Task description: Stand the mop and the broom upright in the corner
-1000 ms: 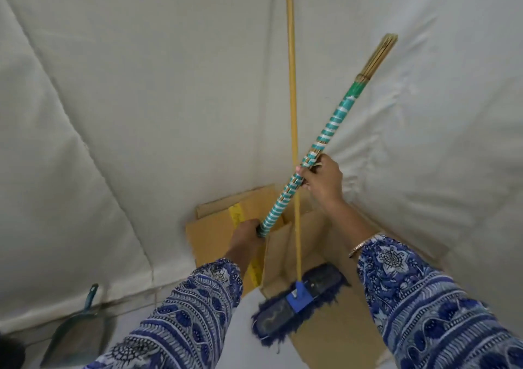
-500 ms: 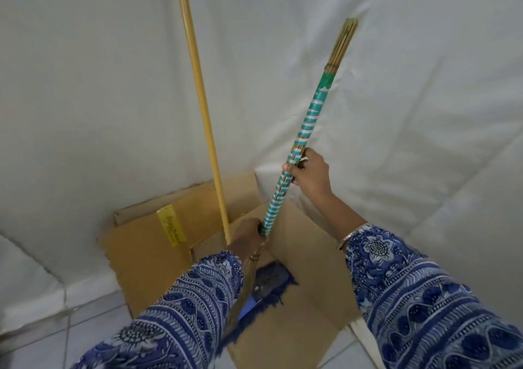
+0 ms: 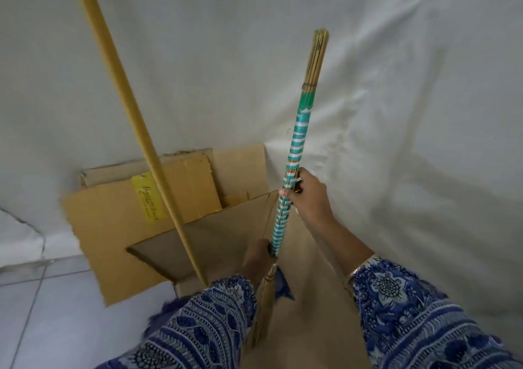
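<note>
The broom (image 3: 297, 142) has a handle wrapped in teal and white bands, with bare sticks at its top; it stands nearly upright in the corner. My right hand (image 3: 307, 196) grips the handle halfway up. My left hand (image 3: 256, 261) grips its lower end, just above the straw bristles (image 3: 263, 312). The mop's long yellow wooden handle (image 3: 133, 119) leans up to the left, apart from the broom. Its blue head (image 3: 283, 282) is mostly hidden behind my left sleeve.
Flattened cardboard sheets (image 3: 113, 221) with a yellow label (image 3: 147, 196) lean in the corner and cover the floor there. White cloth (image 3: 396, 113) drapes both walls. Pale floor tiles (image 3: 51, 306) lie at the lower left.
The broom has swung from a rightward slant to nearly upright, held by both hands throughout. The view has shifted right, so the mop handle now appears further left and its head is mostly hidden.
</note>
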The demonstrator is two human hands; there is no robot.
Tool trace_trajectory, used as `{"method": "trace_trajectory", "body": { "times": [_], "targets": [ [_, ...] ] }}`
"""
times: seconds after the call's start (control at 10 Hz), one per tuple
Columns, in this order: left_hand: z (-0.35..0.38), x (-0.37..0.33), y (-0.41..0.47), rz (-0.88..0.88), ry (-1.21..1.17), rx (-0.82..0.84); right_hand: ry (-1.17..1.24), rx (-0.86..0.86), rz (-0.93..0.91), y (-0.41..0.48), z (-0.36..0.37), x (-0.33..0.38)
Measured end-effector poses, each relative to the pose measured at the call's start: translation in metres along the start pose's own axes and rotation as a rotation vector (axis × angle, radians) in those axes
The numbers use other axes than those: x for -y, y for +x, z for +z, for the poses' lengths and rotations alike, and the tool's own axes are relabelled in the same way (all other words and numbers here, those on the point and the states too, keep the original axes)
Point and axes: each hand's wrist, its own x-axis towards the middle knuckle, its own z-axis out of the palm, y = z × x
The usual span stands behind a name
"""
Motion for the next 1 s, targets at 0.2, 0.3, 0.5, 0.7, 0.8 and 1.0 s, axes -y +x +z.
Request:
{"method": "trace_trajectory", "body": {
  "times": [0.2,0.3,0.5,0.7,0.8,1.0],
  "targets": [
    [0.053,0.005,0.070,-0.148,-0.024,-0.013,-0.048,0.133,0.001,0.064,0.013,-0.082],
    [0.077,0.015,0.102,-0.224,-0.027,-0.025,-0.074,0.179,0.016,0.090,0.022,-0.118],
    [0.090,0.024,0.141,-0.276,-0.098,-0.072,-0.083,0.222,0.032,0.123,0.040,-0.138],
    [0.088,0.030,0.155,-0.327,-0.143,-0.084,-0.092,0.226,0.070,0.137,0.054,-0.142],
    [0.085,0.029,0.153,-0.343,-0.139,-0.077,-0.084,0.254,0.092,0.139,0.057,-0.142],
    [0.057,0.015,0.134,-0.287,-0.155,-0.095,-0.062,0.275,0.156,0.131,0.054,-0.124]
  ]
}}
